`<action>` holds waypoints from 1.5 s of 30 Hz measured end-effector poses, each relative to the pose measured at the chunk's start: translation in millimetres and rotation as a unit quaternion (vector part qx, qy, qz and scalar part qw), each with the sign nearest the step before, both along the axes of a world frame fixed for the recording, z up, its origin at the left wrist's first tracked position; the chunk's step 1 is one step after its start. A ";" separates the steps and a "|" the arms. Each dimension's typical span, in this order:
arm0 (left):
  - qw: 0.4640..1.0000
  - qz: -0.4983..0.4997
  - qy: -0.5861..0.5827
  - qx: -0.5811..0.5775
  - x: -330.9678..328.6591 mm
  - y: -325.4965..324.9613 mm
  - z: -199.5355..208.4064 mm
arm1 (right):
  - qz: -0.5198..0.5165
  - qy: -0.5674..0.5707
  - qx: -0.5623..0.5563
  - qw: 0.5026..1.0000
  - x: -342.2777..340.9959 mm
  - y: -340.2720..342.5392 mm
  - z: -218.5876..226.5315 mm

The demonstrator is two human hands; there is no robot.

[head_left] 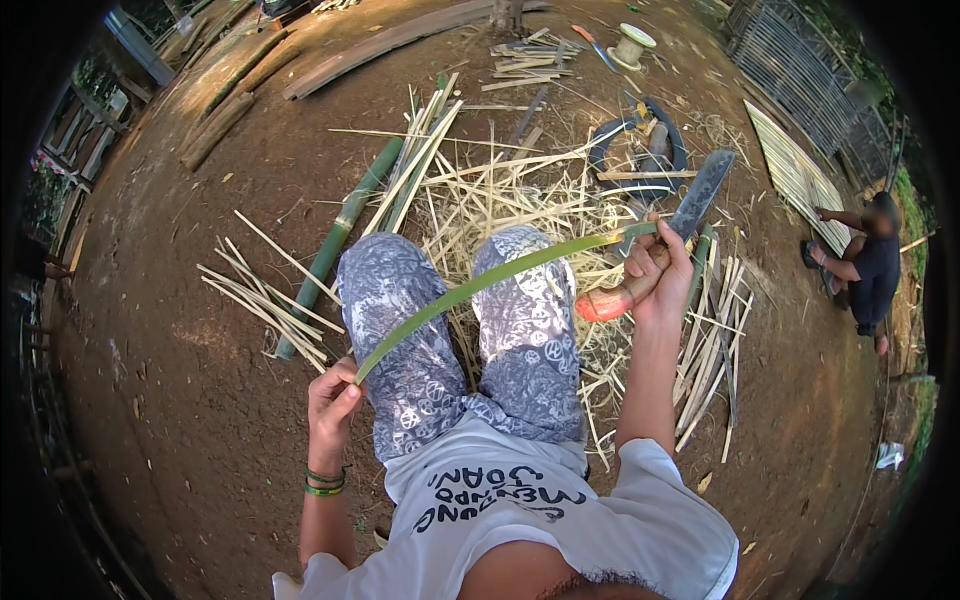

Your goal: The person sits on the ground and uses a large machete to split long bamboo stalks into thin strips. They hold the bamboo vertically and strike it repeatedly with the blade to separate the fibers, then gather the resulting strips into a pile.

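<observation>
A long green bamboo strip bows across my thighs from one hand to the other. My left hand pinches its near left end. At its far right end, my right hand is closed around the wooden handle of a machete, with the strip's tip also at its fingers. The machete's dark broad blade points away to the upper right, and the handle's butt is red-orange. Between and beyond my knees lies a heap of pale bamboo splints.
A green bamboo pole lies left of my knees, beside loose splints. More splints lie to the right. Farther off are a dark ring, a spool and planks. A person crouches at a slatted panel.
</observation>
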State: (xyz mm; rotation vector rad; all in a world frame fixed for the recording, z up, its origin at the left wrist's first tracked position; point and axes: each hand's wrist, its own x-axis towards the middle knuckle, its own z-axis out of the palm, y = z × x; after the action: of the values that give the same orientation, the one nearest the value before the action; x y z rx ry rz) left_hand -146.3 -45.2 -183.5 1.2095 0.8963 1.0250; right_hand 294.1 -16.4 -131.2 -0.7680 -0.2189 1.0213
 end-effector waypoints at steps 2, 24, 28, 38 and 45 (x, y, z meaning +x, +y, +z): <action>1.000 -0.001 0.030 -0.001 -2.6 0.8 0.7 | 0.003 0.011 -0.001 1.000 1.0 -1.4 -1.1; 0.944 0.236 0.224 0.053 10.2 -13.6 -2.8 | -0.041 -0.222 -0.052 0.973 -1.2 -3.4 18.0; 0.941 0.244 0.233 0.035 0.2 -24.9 -17.5 | 0.029 -0.210 -0.039 0.976 -4.5 9.5 1.0; 0.885 0.430 0.043 -0.173 -68.8 -25.0 -119.8 | 0.101 -0.255 -0.111 0.955 -39.4 14.0 -28.8; 0.879 0.425 -0.011 -0.213 -117.5 42.2 -185.1 | 0.144 -0.284 -0.217 0.923 -59.5 12.7 -26.8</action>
State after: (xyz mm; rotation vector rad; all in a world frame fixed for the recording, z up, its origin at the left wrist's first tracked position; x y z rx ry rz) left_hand -263.8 -3.1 -368.6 0.3936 1.6030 1.4108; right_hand 234.6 -3.7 -158.0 -1.4694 -0.6334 1.1165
